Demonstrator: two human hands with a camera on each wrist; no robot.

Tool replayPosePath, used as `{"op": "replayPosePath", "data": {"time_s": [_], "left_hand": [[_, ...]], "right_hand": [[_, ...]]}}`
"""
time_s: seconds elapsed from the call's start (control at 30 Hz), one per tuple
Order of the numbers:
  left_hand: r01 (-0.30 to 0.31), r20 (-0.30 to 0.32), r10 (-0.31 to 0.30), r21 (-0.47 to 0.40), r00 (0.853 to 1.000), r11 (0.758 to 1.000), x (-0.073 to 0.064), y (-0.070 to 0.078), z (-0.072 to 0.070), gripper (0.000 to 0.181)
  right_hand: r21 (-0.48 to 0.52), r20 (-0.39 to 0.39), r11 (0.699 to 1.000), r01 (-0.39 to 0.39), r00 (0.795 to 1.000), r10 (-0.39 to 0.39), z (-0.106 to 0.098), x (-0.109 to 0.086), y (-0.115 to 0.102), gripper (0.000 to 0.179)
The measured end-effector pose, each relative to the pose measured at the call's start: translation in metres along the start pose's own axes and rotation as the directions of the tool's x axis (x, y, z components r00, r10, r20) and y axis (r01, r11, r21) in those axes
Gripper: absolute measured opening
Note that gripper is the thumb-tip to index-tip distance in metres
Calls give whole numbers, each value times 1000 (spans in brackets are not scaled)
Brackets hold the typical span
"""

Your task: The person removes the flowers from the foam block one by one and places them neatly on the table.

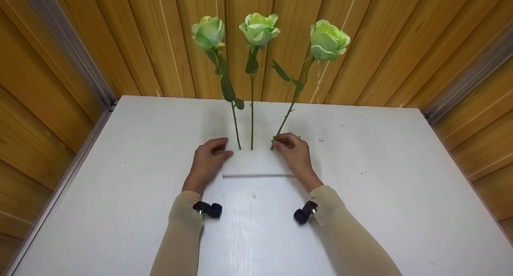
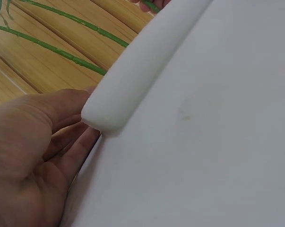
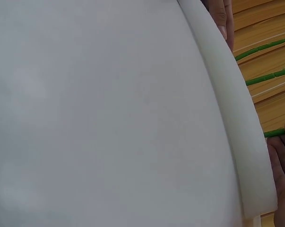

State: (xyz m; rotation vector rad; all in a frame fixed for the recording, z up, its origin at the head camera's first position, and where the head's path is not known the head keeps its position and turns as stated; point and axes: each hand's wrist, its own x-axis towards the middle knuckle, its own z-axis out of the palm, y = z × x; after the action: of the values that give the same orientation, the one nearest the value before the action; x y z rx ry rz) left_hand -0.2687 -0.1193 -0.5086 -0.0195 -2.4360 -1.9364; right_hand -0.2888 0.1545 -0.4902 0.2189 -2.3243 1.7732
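A white table [image 1: 100, 212] that spread wide, small dark specks [image 1: 322, 140] that marked its top, a yellow-brown plank wall [image 1: 140, 47] that rose behind it, matching side panels [image 1: 24, 111] that flanked it, grey metal strips [image 1: 71, 43] that lined both back corners.

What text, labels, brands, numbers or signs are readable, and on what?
None readable in any view.
Green roses, white foam block, white table, wood-look panels: no lettering visible.
Black wrist cameras: any print would be too small to read.
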Motion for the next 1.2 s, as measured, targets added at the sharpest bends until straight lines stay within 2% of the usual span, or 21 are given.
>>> {"op": "replayPosePath", "data": {"time_s": [0.33,0.73,1.03,1.2], "left_hand": [[-10,-20,11,20,1000,1000,0,-1,2,49],[-15,-29,15,3,999,1000,-1,0,2,48],[-14,-30,14,23,999,1000,0,-1,2,47],[-22,-23,23,24,999,999,-1,1,2,47]], "right_hand": [[-11,-17,998,63,998,-63,1,-1,2,9],[58,-58,994,95,994,-92,2,0,2,11],[54,-82,995,86,993,-82,2,-3,1,12],[90,-90,995,46,995,-38,4,-5,1,11]]}}
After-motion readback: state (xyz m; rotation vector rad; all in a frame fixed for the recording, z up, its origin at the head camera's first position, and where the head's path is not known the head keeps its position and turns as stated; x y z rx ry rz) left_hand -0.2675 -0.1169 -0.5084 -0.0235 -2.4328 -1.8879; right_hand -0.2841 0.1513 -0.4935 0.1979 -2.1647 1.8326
